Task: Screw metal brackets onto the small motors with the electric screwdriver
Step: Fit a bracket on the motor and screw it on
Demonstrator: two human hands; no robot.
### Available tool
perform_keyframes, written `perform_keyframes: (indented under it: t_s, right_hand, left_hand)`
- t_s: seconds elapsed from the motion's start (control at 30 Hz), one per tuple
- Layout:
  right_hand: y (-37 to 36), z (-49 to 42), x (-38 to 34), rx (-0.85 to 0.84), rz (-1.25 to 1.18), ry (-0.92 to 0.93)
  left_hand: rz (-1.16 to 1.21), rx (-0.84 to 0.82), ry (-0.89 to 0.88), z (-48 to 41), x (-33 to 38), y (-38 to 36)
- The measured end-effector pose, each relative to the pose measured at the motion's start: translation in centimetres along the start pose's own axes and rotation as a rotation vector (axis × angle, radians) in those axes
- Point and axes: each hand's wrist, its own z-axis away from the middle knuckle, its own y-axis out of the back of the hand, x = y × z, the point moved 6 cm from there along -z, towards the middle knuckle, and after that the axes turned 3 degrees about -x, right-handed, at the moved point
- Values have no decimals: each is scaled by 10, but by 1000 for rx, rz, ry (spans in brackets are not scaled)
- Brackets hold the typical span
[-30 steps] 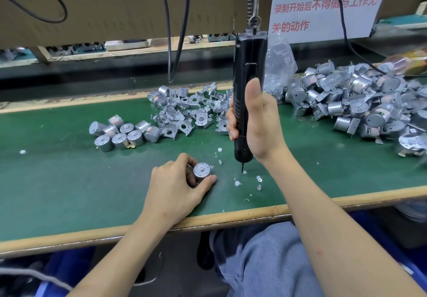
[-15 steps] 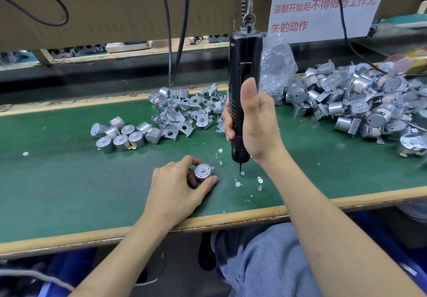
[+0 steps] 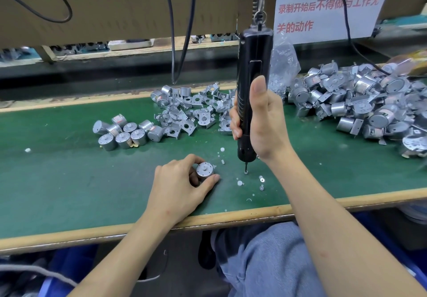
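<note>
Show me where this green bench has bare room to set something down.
The widest bare patch is the mat's left front, bordered by the loose motors, the left hand and the wooden edge. A smaller one lies right front, between the right forearm and the motor heap. Crowded: the bracket pile at the back, and small parts scattered between the hands.

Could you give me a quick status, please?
Left hand grips small silver cylindrical motor. Right hand holds black electric screwdriver, tip at loose screw. White bits scattered nearby.
</note>
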Motion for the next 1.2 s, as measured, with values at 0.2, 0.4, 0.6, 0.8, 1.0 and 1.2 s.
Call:
perform_keyframes:
  t_s: [0.2, 0.4, 0.6, 0.8, 1.0, 1.2]
  right_hand:
    - [3, -1, 1, 10, -6, -5]
    - [5, -2, 1, 15, -10, -5]
    - [4, -2, 1, 9, -9, -4]
    - [7, -3, 2, 19, -7, 2]
    - [12, -4, 3, 37, -14, -4]
    - [10, -3, 3, 36, -5, 14]
  left_hand:
    - [4, 1, 4, 0, -1, -1]
    - [13, -2, 6, 0, -1, -1]
    - [9, -5, 3, 0, -2, -1]
    - [8, 0, -3, 0, -3, -2]
    - [17, 8, -10, 0, -3, -1]
    - [15, -31, -41, 2, -2, -1]
